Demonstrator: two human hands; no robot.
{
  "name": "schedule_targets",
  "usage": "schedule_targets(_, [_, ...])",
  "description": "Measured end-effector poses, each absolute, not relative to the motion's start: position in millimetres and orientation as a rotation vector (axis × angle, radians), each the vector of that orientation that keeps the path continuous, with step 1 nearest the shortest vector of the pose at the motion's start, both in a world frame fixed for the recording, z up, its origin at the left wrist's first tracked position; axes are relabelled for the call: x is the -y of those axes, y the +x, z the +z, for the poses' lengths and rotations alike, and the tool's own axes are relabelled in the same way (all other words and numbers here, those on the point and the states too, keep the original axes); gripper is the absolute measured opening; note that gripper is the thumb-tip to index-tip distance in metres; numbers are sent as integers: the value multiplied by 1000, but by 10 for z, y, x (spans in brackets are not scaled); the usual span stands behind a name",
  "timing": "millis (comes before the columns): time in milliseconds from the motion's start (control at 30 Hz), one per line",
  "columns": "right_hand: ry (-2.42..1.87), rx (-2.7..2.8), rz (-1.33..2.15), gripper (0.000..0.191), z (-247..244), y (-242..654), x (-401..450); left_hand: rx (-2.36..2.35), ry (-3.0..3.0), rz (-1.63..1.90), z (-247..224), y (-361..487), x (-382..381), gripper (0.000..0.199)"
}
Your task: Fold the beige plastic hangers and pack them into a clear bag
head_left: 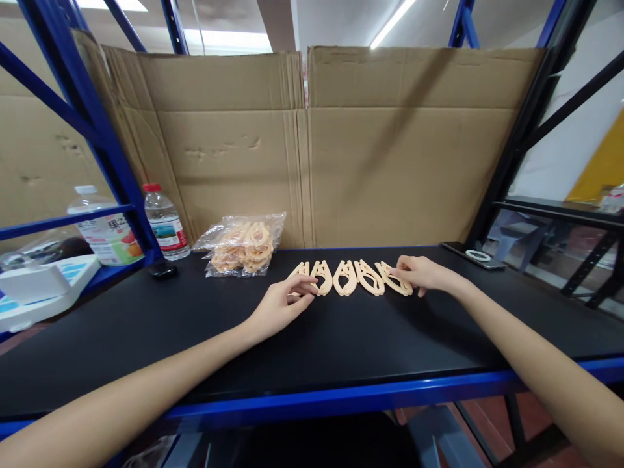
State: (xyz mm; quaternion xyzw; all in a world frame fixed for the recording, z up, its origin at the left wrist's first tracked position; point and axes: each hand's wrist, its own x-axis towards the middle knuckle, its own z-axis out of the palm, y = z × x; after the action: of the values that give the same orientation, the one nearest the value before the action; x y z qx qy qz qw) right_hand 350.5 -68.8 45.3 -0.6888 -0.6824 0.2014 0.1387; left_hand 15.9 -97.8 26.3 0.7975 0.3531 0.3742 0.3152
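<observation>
Several cream plastic pieces, each an oval loop with two prongs at its far end, lie side by side in a row across the black tabletop. One sits in the middle of the row [345, 279]. My left hand [285, 302] rests over the left end, its fingers stretched out and partly covering the leftmost piece [301, 269] and the one beside it [322, 278]. At the other end, my right hand [423, 273] has its fingers closed on the rightmost cream piece [394, 281], which leans outward. The fingertips hide part of that piece.
Behind the row to the left lies a clear plastic bag [244, 246] of similar pieces. Beyond it are a red-capped bottle [166, 224] and a small black object [162, 270]. A phone [472, 256] with a white ring lies back right. Cardboard [390, 149] walls the rear.
</observation>
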Motion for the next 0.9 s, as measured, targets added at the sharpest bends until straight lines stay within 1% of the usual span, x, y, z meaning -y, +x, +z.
schedule_targets(67, [-1992, 2051, 464, 34, 453, 3550, 688, -958, 2220, 1000, 267, 147, 975, 26])
schedule_targets(133, [-1851, 2170, 258, 41, 434, 3548, 704, -1005, 2421, 993, 261, 130, 966, 23])
schedule_targets(167, [-1744, 2230, 151, 47, 418, 3516, 724, -1026, 2537, 971, 252, 121, 962, 22])
schedule_targets(233, [-1577, 2323, 9, 62, 370, 3388, 792, -1091, 2723, 870, 222, 108, 957, 24])
schedule_targets(267, [-1546, 2367, -8, 66, 339, 3299, 838, -1143, 2773, 795, 204, 106, 958, 28])
schedule_targets(367, [-1549, 2483, 38, 66, 236, 3019, 979, -1339, 2783, 522, 162, 123, 985, 50])
schedule_targets(400, [-1546, 2519, 60, 66, 203, 2945, 1012, -1368, 2770, 432, 158, 137, 999, 54])
schedule_targets(533, [-1561, 2587, 139, 67, 117, 2811, 983, -1417, 2709, 208, 190, 205, 1003, 61])
schedule_targets(733, [-1624, 2577, 140, 70, 109, 2749, 517, -1449, 2670, 173, 192, 228, 557, 71])
schedule_targets(900, [-1675, 2537, 76, 65, 120, 2659, 156, -1443, 2706, 221, 158, 196, 137, 70])
